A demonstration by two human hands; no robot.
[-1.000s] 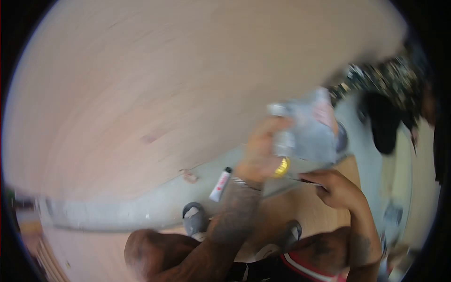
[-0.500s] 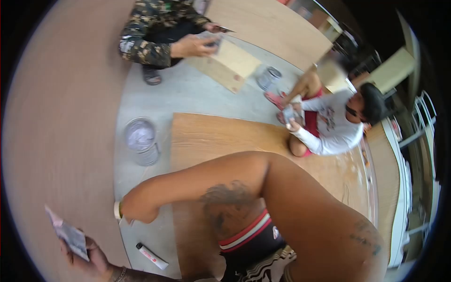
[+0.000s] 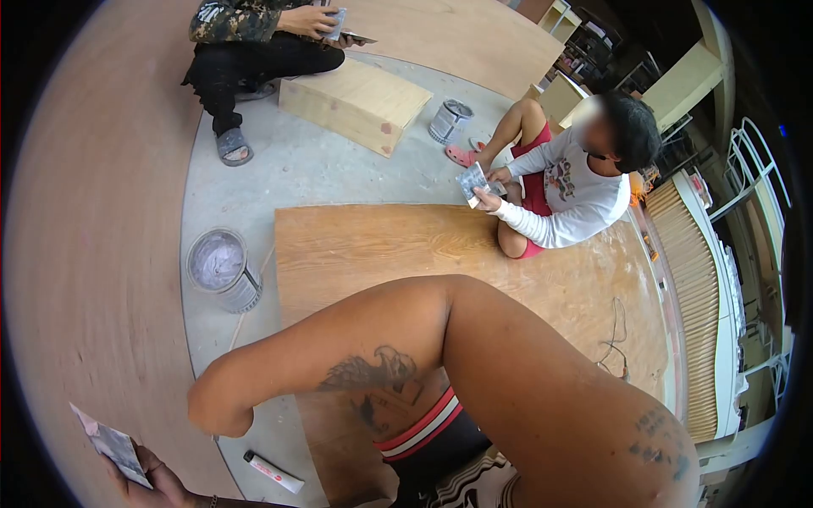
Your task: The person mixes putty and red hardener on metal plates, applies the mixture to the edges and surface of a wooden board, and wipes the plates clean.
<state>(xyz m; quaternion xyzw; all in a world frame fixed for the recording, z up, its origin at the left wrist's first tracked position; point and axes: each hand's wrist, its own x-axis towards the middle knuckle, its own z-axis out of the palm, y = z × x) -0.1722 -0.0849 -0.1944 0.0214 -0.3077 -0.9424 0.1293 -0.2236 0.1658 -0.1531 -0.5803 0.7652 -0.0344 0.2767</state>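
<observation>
1. The left hand pinches a thin, flat, rectangular grey plate with a pale pink tip. The plate tilts up and outward in front of the large pinkish-beige wooden panel, near that panel's lower right edge; contact between them cannot be made out.
2. To handle the plate well, I would keep the fingers low on it, leaving the pink tip free, and hold it level so nothing on its face slides off.
3. The right hand hangs with its wrist bent by the panel's right edge. Its fingers are hidden, so I can't say whether they grip anything; a slow, short sweep seems wisest.
4. On the grey concrete floor, between the panel's edge and the upper left corner of the brown wood-grain board, stands an open metal can with pale lilac paste. The right forearm reaches close below it and could knock it.
5. A white tube with a black cap lies just beside the board's left edge, within easy bumping reach.
6. A white-shirted person sits at the board's far edge, limiting room there.
</observation>
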